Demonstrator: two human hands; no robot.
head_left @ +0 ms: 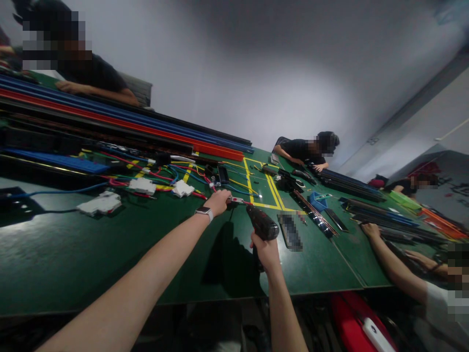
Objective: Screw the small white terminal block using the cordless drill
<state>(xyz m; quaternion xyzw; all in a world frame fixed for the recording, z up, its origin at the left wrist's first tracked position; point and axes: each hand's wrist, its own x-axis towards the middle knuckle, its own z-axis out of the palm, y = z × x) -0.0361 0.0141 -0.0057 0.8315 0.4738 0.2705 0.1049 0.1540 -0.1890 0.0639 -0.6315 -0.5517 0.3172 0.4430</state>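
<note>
My right hand (266, 250) is wrapped round the handle of a black cordless drill (262, 222). The drill's tip points away from me and to the left, at a small white circuit breaker (238, 200) with a red mark. My left hand (219, 202), a watch on its wrist, grips that breaker; its fingers partly hide it. Whether the bit sits in a screw, I cannot tell. Left of my left hand lie more white circuit breakers (142, 186) joined to red, blue, green and yellow wires (168, 172).
Long blue and red rails (146, 128) run along the table's (176, 274) far left side. A phone (290, 232) lies right of the drill. Beyond are copper strips (311, 208) and a blue bin (318, 201). A co-worker's arm (392, 261) reaches in from the right; others sit opposite.
</note>
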